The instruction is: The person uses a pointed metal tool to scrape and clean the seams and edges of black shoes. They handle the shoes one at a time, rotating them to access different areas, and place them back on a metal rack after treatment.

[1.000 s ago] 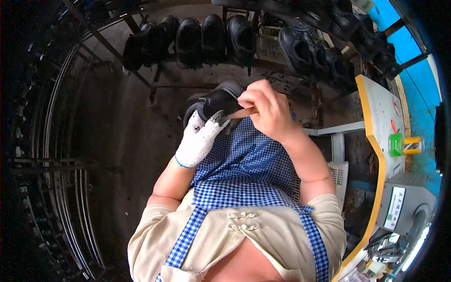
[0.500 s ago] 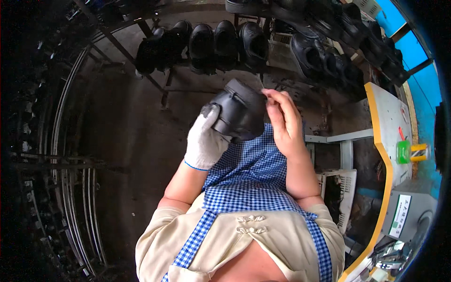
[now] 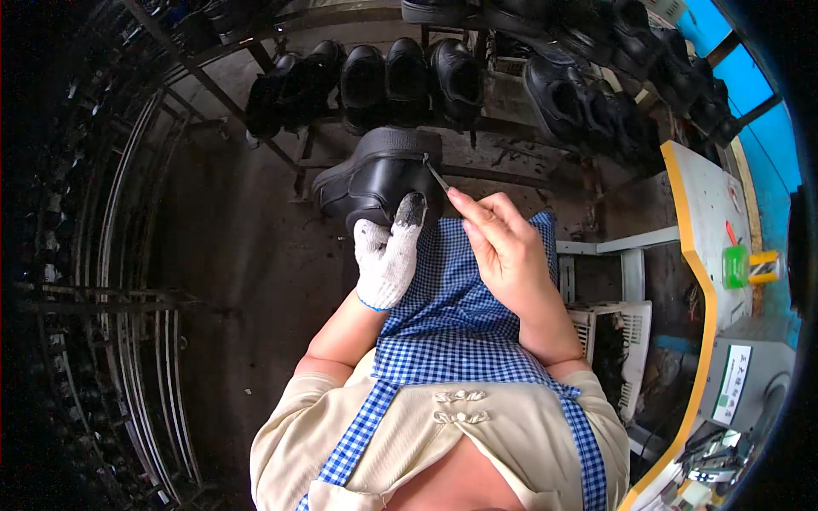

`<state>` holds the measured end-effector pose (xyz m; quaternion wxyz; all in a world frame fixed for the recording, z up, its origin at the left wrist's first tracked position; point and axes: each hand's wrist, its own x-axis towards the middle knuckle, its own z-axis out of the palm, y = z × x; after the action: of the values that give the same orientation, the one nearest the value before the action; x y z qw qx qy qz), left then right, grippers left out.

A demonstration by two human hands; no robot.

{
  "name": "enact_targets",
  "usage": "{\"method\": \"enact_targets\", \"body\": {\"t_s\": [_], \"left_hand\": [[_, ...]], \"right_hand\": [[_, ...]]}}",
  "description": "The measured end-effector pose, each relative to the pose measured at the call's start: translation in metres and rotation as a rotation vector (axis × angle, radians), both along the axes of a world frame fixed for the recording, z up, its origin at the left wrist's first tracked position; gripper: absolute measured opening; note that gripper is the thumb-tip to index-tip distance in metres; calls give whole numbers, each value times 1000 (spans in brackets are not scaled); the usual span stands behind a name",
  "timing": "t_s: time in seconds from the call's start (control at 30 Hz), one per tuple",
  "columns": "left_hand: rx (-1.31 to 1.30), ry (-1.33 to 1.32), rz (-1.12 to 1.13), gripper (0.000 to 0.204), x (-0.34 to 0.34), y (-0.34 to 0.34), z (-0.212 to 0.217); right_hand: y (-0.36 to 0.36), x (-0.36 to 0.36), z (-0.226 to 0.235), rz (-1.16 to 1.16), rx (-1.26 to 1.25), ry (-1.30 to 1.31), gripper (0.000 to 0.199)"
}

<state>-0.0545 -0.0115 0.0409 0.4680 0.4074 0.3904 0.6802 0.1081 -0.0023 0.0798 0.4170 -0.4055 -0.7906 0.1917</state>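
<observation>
A black leather shoe [image 3: 379, 175] is held up in front of me, sole side up and toe to the right. My left hand [image 3: 388, 255], in a white knit glove with dirty fingertips, grips it from below. My bare right hand [image 3: 503, 247] pinches a thin metal tool [image 3: 437, 177] whose tip touches the shoe's edge near the sole. A blue checked apron [image 3: 460, 332] covers my lap beneath both hands.
A rack with several black shoes [image 3: 409, 72] runs across the top and to the upper right. Curved metal rails [image 3: 128, 281] fill the left. On the right stand a yellow-edged work table [image 3: 707, 213] with a green container [image 3: 734, 266], and a white crate [image 3: 613, 341].
The shoe has been turned and raised farther from my body, its sole now upward. My right hand moved from beside the shoe to its right edge, with the thin tool at the sole line.
</observation>
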Motion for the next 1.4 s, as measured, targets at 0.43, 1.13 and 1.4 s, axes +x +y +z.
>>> {"method": "enact_targets", "body": {"t_s": [0.43, 1.13, 1.4], "left_hand": [[-7, 265, 59, 21, -2, -1, 1], [26, 332, 157, 24, 7, 1, -8], [-127, 54, -117, 29, 11, -9, -8]], "right_hand": [[-3, -7, -5, -38, 41, 15, 43], [-4, -18, -10, -79, 29, 38, 40], [22, -7, -4, -42, -72, 273, 35]]}}
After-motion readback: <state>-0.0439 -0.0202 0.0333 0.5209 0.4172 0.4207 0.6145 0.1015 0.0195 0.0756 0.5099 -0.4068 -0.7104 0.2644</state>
